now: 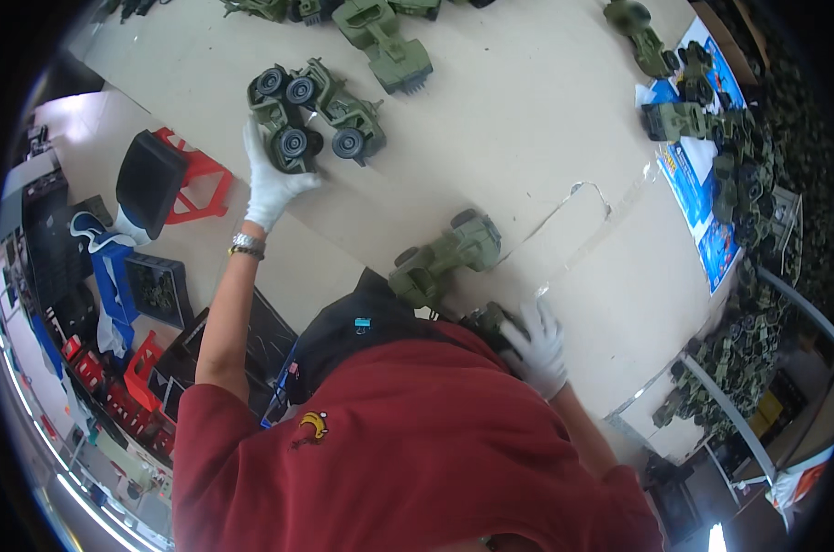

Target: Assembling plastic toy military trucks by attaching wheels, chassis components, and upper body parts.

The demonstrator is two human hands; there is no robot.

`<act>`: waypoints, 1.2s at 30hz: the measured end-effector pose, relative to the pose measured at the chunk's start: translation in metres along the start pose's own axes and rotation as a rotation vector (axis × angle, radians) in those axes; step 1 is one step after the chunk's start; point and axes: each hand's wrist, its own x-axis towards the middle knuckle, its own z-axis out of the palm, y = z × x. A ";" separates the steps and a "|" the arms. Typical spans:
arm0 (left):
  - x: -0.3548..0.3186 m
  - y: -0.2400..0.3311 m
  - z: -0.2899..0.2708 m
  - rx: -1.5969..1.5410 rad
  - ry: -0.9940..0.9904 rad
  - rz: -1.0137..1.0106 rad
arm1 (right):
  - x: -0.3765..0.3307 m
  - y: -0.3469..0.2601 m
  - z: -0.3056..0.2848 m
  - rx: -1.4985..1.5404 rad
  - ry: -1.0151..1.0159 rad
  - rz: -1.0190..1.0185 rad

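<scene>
My left hand, in a white glove, reaches forward. Its fingers lie along one side of a green toy jeep with black wheels, and the thumb spreads across its near end. A second toy jeep lies on its side right beside it, wheels showing. My right hand, also gloved, is low at the table edge near my body. Its fingers are stretched apart, close to a dark toy vehicle partly hidden by the hand and my shirt. Between the hands, a green toy truck lies near the table's edge.
More green toy vehicles stand at the far side. At the right, several lie on blue printed sheets, beside a large heap of green toys and a metal rail. Left of the table are a red stool and black crate.
</scene>
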 end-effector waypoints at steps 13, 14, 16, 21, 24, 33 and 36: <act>-0.033 0.036 0.056 0.269 -0.344 0.234 | 0.012 -0.025 0.075 -0.017 0.357 0.471; -0.050 0.031 0.051 0.251 -0.429 0.166 | 0.038 -0.031 0.055 -0.009 0.305 0.450; -0.077 0.010 0.038 0.315 -0.605 0.216 | 0.085 -0.042 0.037 0.022 0.234 0.451; -0.095 0.022 0.056 0.598 -0.623 0.631 | 0.175 -0.066 -0.001 0.070 0.305 0.573; -0.073 0.032 0.098 0.507 -0.413 0.417 | 0.227 -0.069 -0.023 0.129 0.370 0.674; 0.135 0.084 0.161 0.294 0.010 0.264 | 0.413 0.063 -0.134 0.709 0.806 0.210; 0.185 0.078 0.124 0.402 0.119 0.227 | 0.391 0.093 -0.170 0.479 1.091 0.174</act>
